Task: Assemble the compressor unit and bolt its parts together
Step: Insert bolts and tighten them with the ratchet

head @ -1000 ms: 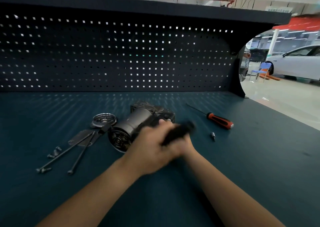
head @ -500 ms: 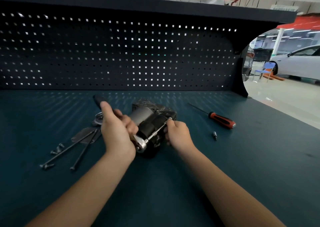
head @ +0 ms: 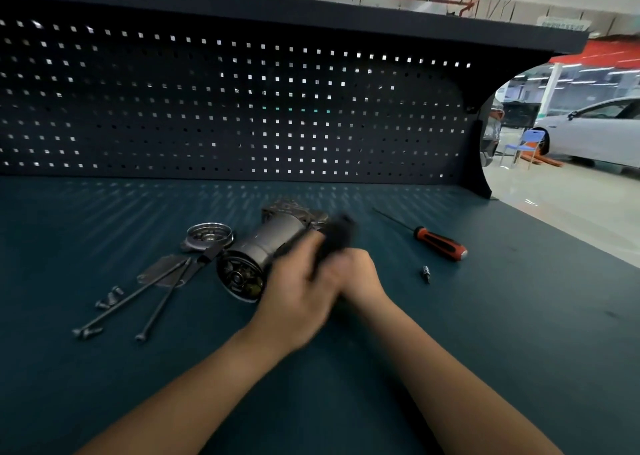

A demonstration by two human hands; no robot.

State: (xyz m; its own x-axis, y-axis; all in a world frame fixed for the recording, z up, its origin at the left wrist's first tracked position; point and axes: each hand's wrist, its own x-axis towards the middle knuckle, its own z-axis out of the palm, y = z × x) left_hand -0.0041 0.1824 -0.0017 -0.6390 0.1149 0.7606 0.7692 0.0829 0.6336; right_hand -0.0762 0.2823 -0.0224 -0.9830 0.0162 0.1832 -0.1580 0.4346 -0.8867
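Observation:
The grey cylindrical compressor body (head: 263,246) lies on its side mid-bench, its open end facing me. My left hand (head: 298,291), blurred by motion, grips a black ratchet handle (head: 337,236) that points up and right over the body's right side. Pressed close behind that hand is my right hand (head: 358,269), next to the compressor; its fingers are hidden. A round end cover (head: 207,234), a flat gasket plate (head: 161,272), two long bolts (head: 138,291) and several small screws (head: 109,297) lie to the left.
An orange-handled screwdriver (head: 440,245) and a small socket bit (head: 425,275) lie to the right on the blue-green bench top (head: 485,316). A dark pegboard (head: 225,115) closes the back. The bench's right edge drops to a workshop floor.
My left hand has swung the ratchet handle from the compressor's left side over to its right. My right hand stays by the compressor. The compressor's open end shows again.

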